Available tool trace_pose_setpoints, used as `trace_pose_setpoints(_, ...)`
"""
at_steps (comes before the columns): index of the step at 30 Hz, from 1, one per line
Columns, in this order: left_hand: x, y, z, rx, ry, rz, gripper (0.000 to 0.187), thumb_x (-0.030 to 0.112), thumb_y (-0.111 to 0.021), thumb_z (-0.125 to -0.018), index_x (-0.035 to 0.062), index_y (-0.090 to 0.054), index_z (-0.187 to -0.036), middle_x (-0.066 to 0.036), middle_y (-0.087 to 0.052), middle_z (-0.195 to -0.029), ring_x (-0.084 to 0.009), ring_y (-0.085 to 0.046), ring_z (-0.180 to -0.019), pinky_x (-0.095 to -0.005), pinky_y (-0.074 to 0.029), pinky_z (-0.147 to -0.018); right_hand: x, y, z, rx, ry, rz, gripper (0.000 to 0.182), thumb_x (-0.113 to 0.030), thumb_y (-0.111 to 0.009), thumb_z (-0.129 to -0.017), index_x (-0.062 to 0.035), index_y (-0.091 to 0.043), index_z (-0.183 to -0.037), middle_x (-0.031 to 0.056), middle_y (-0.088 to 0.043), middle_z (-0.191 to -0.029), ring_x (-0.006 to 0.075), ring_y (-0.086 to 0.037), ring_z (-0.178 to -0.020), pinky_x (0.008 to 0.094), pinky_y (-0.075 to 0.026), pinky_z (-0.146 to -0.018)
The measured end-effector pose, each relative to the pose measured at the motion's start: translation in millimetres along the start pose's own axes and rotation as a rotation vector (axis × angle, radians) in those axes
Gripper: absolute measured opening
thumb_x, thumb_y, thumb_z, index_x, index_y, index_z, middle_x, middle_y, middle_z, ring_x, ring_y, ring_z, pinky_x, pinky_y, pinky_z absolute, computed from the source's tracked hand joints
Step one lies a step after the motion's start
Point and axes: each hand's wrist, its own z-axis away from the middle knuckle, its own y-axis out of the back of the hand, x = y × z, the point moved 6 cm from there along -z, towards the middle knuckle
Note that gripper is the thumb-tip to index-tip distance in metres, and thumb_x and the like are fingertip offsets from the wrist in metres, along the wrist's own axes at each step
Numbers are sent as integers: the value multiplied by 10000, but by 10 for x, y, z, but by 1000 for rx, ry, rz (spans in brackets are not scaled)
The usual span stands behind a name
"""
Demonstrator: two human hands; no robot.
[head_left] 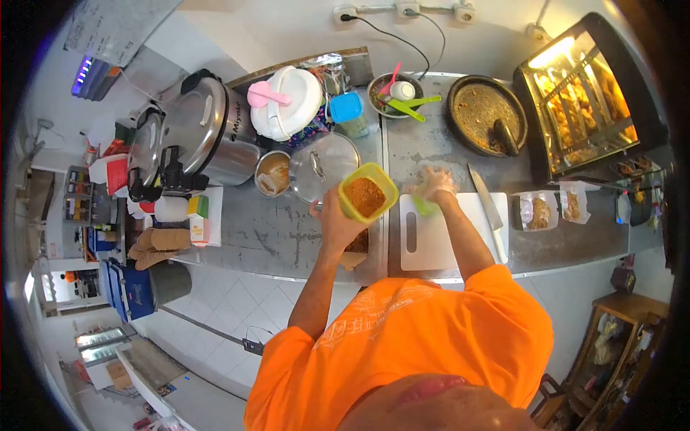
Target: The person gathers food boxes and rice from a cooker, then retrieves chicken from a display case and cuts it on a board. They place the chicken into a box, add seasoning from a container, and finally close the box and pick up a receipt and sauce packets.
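Note:
My left hand point(341, 221) is wrapped round a yellow-green square container point(368, 192) holding a reddish-brown crumbly powder. To the right, my right hand point(437, 184) wears what looks like a clear plastic glove and reaches over the steel counter, just beyond a white cutting board point(438, 241). Beside its fingers lies a translucent green thing point(425, 207), partly over the board's top edge; whether the hand grips it is unclear. A large knife point(489, 208) rests across the board's right side. Below the container, a box of brown contents point(357, 244) is partly hidden by my left hand.
Behind stand a stone mortar point(485, 111), a bowl with utensils point(395, 93), a blue-lidded tub point(348, 111), and a glass lid point(323, 165). Large steel pressure cookers point(208, 129) occupy the left. A lit display case point(586, 100) and two food packets point(537, 210) are at right.

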Motion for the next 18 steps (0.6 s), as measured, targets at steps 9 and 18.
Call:
trace_pose_setpoints(9, 38, 659, 539, 197, -118, 42, 762, 374, -854, -529, 127, -522, -1169, -18, -545, -1144, -177, -502, -1059, -442, -197, -964, 127, -45, -2549, 553, 184, -1176, 484, -386, -662, -793, 82, -606, -901, 112, -636, -770, 240, -602, -683, 382, -487, -594)
trace_pose_setpoints(18, -398, 1063, 683, 548, -89, 108, 759, 368, -846, -547, 81, -524, -1170, -61, -576, -1074, -208, -531, -983, -425, -255, -913, -656, 1758, -774, 872, 734, -1322, 259, -258, -532, -936, 0, -544, -922, 82, -613, -714, 183, -586, -574, 296, -473, -511)
